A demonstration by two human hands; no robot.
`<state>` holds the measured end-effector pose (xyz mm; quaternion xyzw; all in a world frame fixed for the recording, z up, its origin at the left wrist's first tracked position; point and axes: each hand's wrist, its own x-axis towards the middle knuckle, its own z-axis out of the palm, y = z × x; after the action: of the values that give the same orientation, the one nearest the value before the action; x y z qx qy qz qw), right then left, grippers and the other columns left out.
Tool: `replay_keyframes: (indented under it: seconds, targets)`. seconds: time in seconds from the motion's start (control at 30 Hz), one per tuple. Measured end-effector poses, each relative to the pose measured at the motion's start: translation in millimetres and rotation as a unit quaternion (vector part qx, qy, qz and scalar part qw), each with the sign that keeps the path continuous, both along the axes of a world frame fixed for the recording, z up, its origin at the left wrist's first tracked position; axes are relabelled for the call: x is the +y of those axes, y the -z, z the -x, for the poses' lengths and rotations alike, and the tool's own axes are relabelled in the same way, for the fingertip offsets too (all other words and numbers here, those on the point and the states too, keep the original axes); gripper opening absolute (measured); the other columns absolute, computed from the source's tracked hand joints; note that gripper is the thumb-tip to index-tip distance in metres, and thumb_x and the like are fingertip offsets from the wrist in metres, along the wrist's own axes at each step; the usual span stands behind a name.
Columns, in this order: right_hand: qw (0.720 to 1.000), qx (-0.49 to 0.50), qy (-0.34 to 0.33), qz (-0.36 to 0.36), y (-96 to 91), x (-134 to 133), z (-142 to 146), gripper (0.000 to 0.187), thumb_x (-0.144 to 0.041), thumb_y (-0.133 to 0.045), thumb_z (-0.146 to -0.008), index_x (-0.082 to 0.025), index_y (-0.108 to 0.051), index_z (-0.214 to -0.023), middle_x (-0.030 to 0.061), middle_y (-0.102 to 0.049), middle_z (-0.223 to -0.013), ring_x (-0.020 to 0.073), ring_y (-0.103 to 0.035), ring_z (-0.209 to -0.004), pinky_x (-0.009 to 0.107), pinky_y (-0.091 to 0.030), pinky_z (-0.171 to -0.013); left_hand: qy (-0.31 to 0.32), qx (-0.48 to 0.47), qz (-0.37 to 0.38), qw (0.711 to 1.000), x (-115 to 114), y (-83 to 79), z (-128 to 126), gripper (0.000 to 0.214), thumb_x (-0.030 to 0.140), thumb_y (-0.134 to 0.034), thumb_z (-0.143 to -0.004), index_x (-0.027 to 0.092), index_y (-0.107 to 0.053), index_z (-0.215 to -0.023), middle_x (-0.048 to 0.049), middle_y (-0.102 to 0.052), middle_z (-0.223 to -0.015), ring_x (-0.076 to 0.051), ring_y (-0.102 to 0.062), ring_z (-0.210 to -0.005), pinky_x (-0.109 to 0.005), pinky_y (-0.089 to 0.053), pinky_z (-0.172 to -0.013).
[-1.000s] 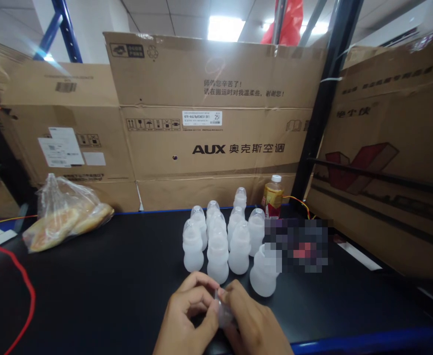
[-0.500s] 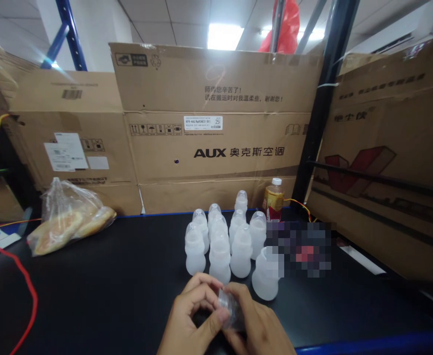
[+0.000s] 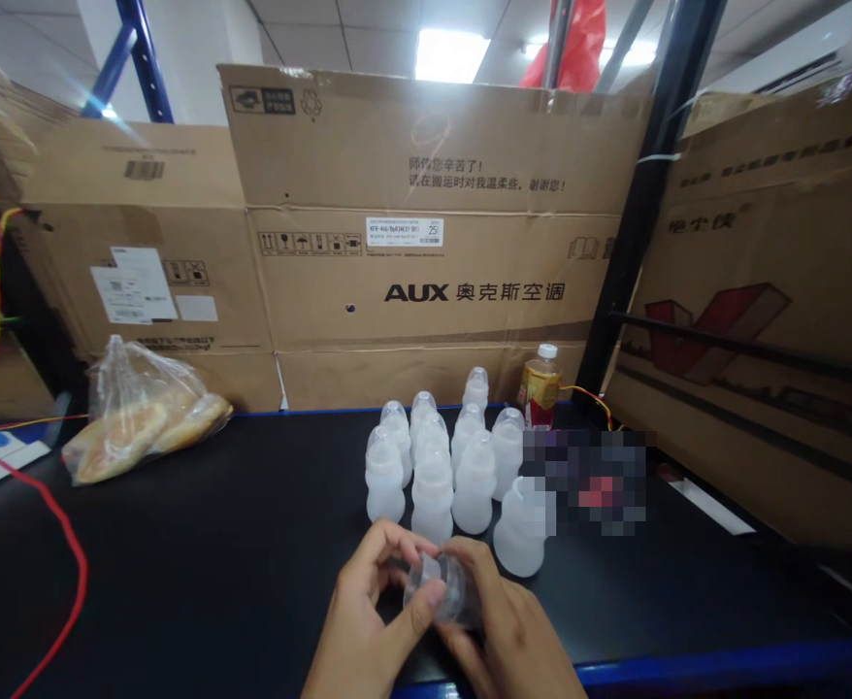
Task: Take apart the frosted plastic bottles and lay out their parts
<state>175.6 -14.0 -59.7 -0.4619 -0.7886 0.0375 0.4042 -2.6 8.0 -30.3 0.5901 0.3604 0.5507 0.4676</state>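
Note:
Both my hands meet low in the middle of the head view, over the black tabletop [image 3: 214,563]. My left hand [image 3: 368,621] and my right hand [image 3: 506,641] pinch a small clear plastic cap [image 3: 437,587] between their fingertips. Just beyond them stands a cluster of several translucent white plastic bottles [image 3: 433,466], all upright, most with clear caps on. The nearest bottle [image 3: 519,534] stands right of my hands, partly behind a blurred patch.
A clear bag of bread [image 3: 135,417] lies at the left. A drink bottle with a yellow-red label [image 3: 539,388] stands behind the cluster. Large cardboard boxes [image 3: 426,233] wall the back and right. A red cable [image 3: 54,544] loops at the left. A black shelf post [image 3: 637,214] rises right.
My fingers have turned the clear cap a little and lifted it, so more of it shows between my thumbs. The bottles have not moved.

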Motion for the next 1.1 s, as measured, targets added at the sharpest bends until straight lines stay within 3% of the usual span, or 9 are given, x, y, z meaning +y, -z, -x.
replay_keyframes:
  seconds: [0.2,0.37,0.53,0.67,0.8,0.9,1.03,1.1]
  targets:
    - [0.999,0.049,-0.001,0.011,5.6,0,5,0.05,-0.014,-0.057,-0.096,-0.033,-0.044,-0.141,0.0013,-0.082,-0.113,0.0239,-0.085,-0.087,0.03,-0.064,-0.073,-0.048,-0.003,0.018,0.999,-4,-4.7,-1,0.047,0.068,-0.074,-0.093,0.025,-0.062,-0.107,-0.0039,-0.08,-0.098,-0.022,-0.074,-0.09,-0.03,-0.055,-0.084]
    - [0.998,0.045,0.027,0.035,8.1,-3,5,0.054,-0.016,-0.062,-0.097,-0.034,-0.043,-0.144,0.0017,-0.081,-0.114,0.0254,-0.083,-0.089,0.034,-0.064,-0.077,-0.082,0.04,0.008,0.996,-6,-10.0,3,0.046,0.07,-0.058,-0.102,0.026,-0.069,-0.11,0.0017,-0.065,-0.084,-0.019,-0.061,-0.078,-0.026,-0.046,-0.076]
    - [0.997,0.058,0.01,0.053,2.4,-4,3,0.051,-0.014,-0.061,-0.096,-0.031,-0.045,-0.141,0.0042,-0.081,-0.117,0.0245,-0.083,-0.091,0.032,-0.062,-0.078,-0.028,0.078,0.002,0.997,-7,-7.9,4,0.047,0.068,-0.062,-0.099,0.024,-0.075,-0.091,-0.0015,-0.066,-0.086,-0.022,-0.061,-0.083,-0.028,-0.045,-0.077]
    - [0.993,0.069,-0.002,0.092,-3.3,-5,-1,0.054,-0.011,-0.061,-0.093,-0.03,-0.045,-0.141,0.004,-0.082,-0.113,0.0238,-0.083,-0.092,0.031,-0.061,-0.079,0.002,0.106,-0.03,0.994,-10,-1.4,6,0.047,0.068,-0.064,-0.096,0.025,-0.082,-0.093,-0.003,-0.07,-0.089,-0.024,-0.065,-0.087,-0.03,-0.049,-0.083]
    - [0.993,0.053,-0.012,0.108,-5.1,-5,-2,0.055,-0.011,-0.057,-0.093,-0.032,-0.043,-0.142,0.003,-0.081,-0.12,0.024,-0.083,-0.098,0.033,-0.062,-0.083,0.002,0.133,-0.054,0.99,-9,5.0,8,0.036,0.06,-0.069,-0.095,0.028,-0.085,-0.099,-0.0044,-0.075,-0.091,-0.027,-0.069,-0.091,-0.033,-0.052,-0.09]
    - [0.995,0.054,-0.011,0.079,-1.9,-4,-1,0.055,-0.011,-0.055,-0.091,-0.032,-0.042,-0.14,0.0039,-0.08,-0.12,0.0255,-0.083,-0.094,0.034,-0.062,-0.079,0.016,0.153,-0.079,0.985,-6,7.8,8,0.027,0.049,-0.069,-0.092,0.026,-0.083,-0.09,-0.004,-0.071,-0.08,-0.027,-0.067,-0.085,-0.037,-0.053,-0.09]
    - [0.996,0.054,-0.013,0.069,0.3,-3,0,0.057,-0.011,-0.055,-0.088,-0.032,-0.042,-0.14,0.0048,-0.079,-0.12,0.0262,-0.083,-0.093,0.035,-0.061,-0.079,0.015,0.174,-0.098,0.98,-4,9.5,9,0.018,0.033,-0.066,-0.089,0.026,-0.082,-0.091,-0.0039,-0.071,-0.083,-0.027,-0.067,-0.087,-0.044,-0.047,-0.109]
    - [0.995,0.048,-0.021,0.079,-0.2,-3,0,0.056,-0.011,-0.055,-0.089,-0.032,-0.043,-0.14,0.0037,-0.079,-0.117,0.0254,-0.082,-0.091,0.034,-0.06,-0.078,0.017,0.184,-0.106,0.977,-2,8.9,9,0.016,0.029,-0.064,-0.089,0.025,-0.079,-0.09,-0.0032,-0.07,-0.084,-0.026,-0.067,-0.087,-0.043,-0.047,-0.108]
